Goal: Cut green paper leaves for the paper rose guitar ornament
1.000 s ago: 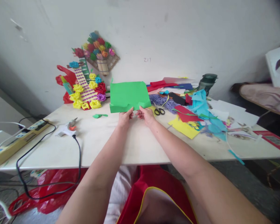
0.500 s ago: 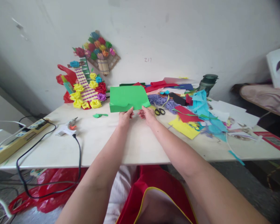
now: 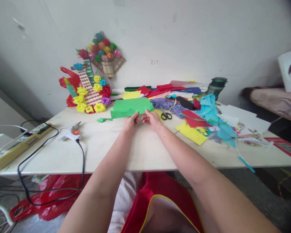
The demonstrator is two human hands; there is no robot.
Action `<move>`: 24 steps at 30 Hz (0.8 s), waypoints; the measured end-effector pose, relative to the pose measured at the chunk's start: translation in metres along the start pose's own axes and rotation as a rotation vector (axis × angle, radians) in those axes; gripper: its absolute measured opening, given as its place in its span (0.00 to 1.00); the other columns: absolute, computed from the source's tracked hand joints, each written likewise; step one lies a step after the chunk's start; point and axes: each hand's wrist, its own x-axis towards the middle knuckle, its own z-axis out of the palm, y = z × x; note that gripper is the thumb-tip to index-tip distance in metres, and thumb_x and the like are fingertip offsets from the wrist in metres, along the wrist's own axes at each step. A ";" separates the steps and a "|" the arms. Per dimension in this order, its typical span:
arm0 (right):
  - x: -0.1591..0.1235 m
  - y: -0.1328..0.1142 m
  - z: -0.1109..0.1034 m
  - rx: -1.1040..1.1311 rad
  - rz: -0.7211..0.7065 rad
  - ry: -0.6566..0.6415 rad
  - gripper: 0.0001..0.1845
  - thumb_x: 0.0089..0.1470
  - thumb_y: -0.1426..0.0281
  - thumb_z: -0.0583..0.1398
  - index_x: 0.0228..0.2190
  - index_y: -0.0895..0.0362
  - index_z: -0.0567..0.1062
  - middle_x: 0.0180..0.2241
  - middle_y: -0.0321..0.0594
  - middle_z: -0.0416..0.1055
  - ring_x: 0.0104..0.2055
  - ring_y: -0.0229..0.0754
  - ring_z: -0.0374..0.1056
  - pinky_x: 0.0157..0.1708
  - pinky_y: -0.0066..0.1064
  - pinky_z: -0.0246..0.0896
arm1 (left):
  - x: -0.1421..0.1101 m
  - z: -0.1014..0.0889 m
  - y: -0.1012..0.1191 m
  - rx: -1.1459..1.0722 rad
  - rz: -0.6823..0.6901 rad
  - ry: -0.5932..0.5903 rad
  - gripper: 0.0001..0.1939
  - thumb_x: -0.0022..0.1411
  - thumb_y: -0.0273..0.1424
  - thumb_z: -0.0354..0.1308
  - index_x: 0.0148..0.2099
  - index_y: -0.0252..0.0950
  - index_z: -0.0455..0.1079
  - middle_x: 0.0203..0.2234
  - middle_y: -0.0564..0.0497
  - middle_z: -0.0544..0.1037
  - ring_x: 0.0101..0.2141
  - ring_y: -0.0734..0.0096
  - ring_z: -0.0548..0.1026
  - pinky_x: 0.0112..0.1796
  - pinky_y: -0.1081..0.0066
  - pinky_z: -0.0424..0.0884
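Note:
A sheet of green paper point(image 3: 131, 105) is held between both hands above the middle of the table, its near edge folded over. My left hand point(image 3: 131, 120) pinches that near edge, thumb on top. To its right, my right hand point(image 3: 150, 118) grips the same edge near the right corner. Black scissors point(image 3: 166, 116) lie just right of my right hand. Left of the sheet rests a small green leaf-shaped cutout point(image 3: 104, 119).
A glue gun point(image 3: 71, 133) with a black cord lies left, near a power strip point(image 3: 21, 144). Paper flowers point(image 3: 97, 87) stand at the back left. Purple yarn point(image 3: 169, 105), yellow paper point(image 3: 192, 132), blue crepe scraps point(image 3: 207, 105) and a dark bottle point(image 3: 216, 87) fill the right.
The green sheet has come down and tipped flatter, uncovering yellow paper behind it. My right hand has shifted slightly left; my left hand stays nearly in place.

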 end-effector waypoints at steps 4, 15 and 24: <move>0.000 -0.002 0.000 -0.036 0.026 0.144 0.19 0.54 0.60 0.57 0.21 0.61 0.70 0.14 0.37 0.69 0.12 0.30 0.60 0.10 0.20 0.51 | 0.000 0.000 -0.001 0.056 0.043 0.014 0.16 0.43 0.40 0.65 0.19 0.34 0.65 0.13 0.54 0.66 0.15 0.80 0.61 0.18 0.74 0.55; 0.004 -0.003 -0.002 -0.023 0.037 0.221 0.15 0.55 0.68 0.55 0.20 0.61 0.69 0.13 0.35 0.68 0.11 0.29 0.59 0.11 0.20 0.50 | 0.000 0.002 -0.001 0.137 0.112 0.018 0.17 0.44 0.41 0.64 0.19 0.34 0.65 0.14 0.54 0.67 0.15 0.80 0.60 0.18 0.74 0.55; 0.004 -0.002 -0.005 0.006 0.004 0.058 0.15 0.56 0.68 0.54 0.21 0.61 0.69 0.16 0.38 0.71 0.14 0.31 0.62 0.13 0.20 0.54 | 0.002 -0.002 -0.002 0.030 -0.026 0.010 0.16 0.45 0.41 0.63 0.21 0.33 0.68 0.13 0.52 0.68 0.15 0.80 0.62 0.18 0.74 0.55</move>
